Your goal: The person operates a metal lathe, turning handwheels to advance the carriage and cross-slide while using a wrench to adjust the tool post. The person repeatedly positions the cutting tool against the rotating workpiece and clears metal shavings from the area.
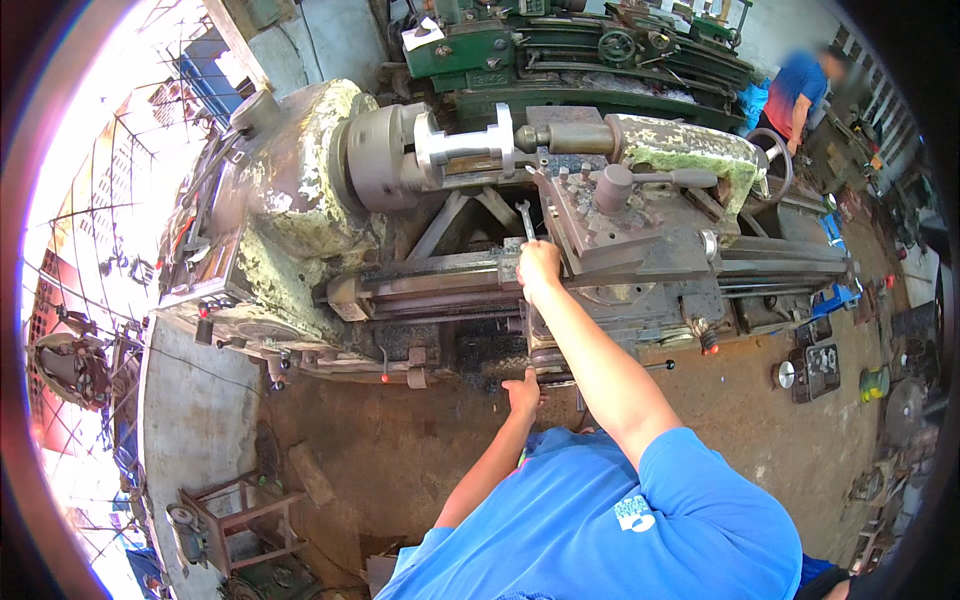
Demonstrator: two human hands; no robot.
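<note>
My right hand (539, 264) is closed round an open-end wrench (527, 219), whose jaw points away from me over the lathe bed. It is just left of the tool post (613, 190) and its square block. Lower down, my left hand (522, 394) is at the front of the lathe carriage (620, 310), fingers curled at a part I cannot make out. Beyond the wrench, a shiny flanged metal workpiece (470, 145) sits between the chuck (385, 155) and the tailstock centre (530, 138).
The worn headstock (290, 170) stands left, the tailstock handwheel (775, 165) right. Red-knobbed levers (385, 377) stick out in front. A green lathe (590, 50) stands behind, and another person (797, 95) is at the far right. A small metal stand (240, 520) is lower left.
</note>
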